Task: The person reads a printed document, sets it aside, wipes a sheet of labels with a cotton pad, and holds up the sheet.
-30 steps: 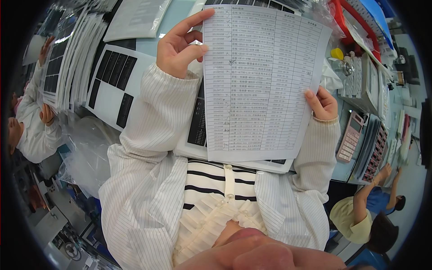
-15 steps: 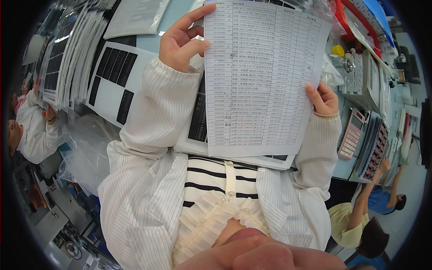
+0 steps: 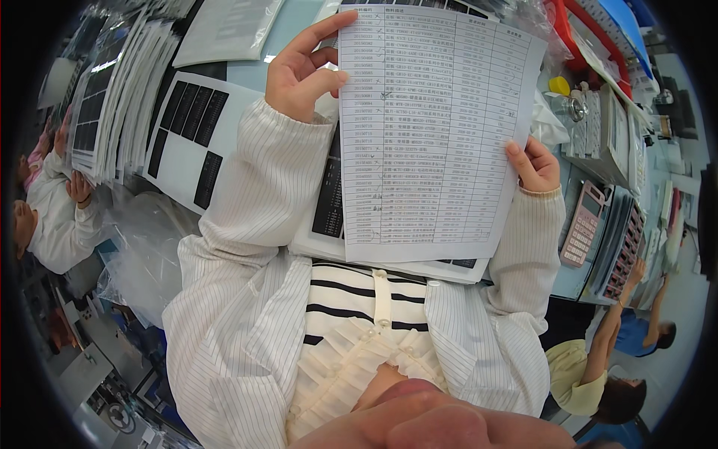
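Probably light and floppy, the printed sheet [image 3: 437, 142] at upper centre suited edge holds; left grip [image 3: 298, 84] and right grip [image 3: 536, 168] pinched its sides

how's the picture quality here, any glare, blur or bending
In the head view, light falls fairly evenly on the printed sheet, though its smallest print looks soft; in the head view, the clear plastic bag shows pale highlights; in the head view, straight edges bend toward the rim and the corners go black.
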